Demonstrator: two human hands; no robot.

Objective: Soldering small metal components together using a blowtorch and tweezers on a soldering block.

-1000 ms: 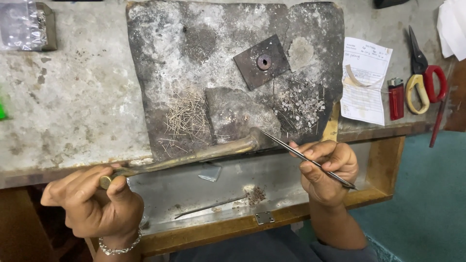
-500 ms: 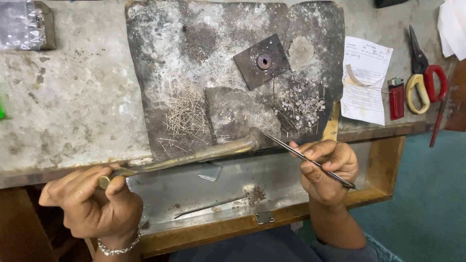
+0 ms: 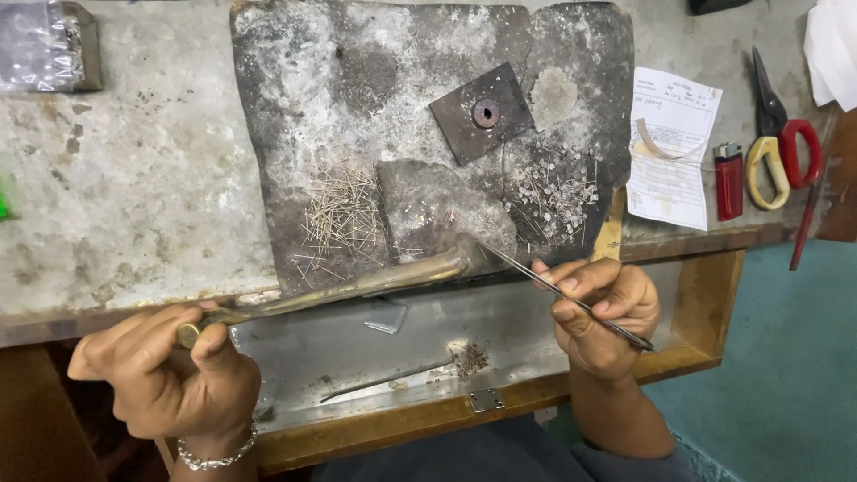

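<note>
Tweezers [image 3: 571,302] thin, stiff, slippery steel; my right hand [image 3: 607,312] pinches them mid-shaft, tips at 10 o'clock on grey slab [image 3: 357,98]. Brass blowpipe [image 3: 357,287] rigid, light, I judge; my left hand [image 3: 170,375] closed round its near end. Hands well apart.

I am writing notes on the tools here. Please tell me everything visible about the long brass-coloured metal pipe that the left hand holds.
The long brass-coloured metal pipe is slim, dull and tarnished, with a bent, thicker tip at its far end. It lies nearly level, slanting up to the right across the bench edge. The left hand grips its near end, thumb over the top. Its tip rests on the grey scorched slab, meeting the point of the thin steel tweezers held by the right hand.
</note>
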